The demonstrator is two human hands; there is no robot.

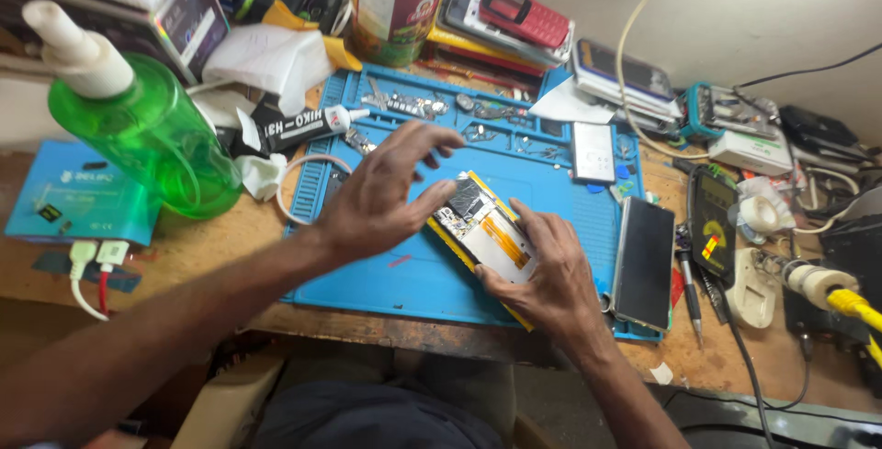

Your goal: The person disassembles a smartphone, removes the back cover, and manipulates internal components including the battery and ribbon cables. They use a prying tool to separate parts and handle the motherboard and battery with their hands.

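Note:
An opened phone (485, 230) with a yellow frame and bare circuit boards lies on the blue repair mat (404, 279). My right hand (549, 274) grips its near end, thumb and fingers around the edge. My left hand (381, 193) hovers over its far end with fingers spread; the thumb touches or nearly touches the dark shielding there. I cannot tell if the fingers rest on the mat.
A green pump bottle (138, 127) stands at the left, a black glue tube (299, 125) beside it. A dark phone screen (643, 263) lies at the mat's right edge, a white module (593, 150) farther back. A multimeter (712, 224), cables and several phones crowd the right and back.

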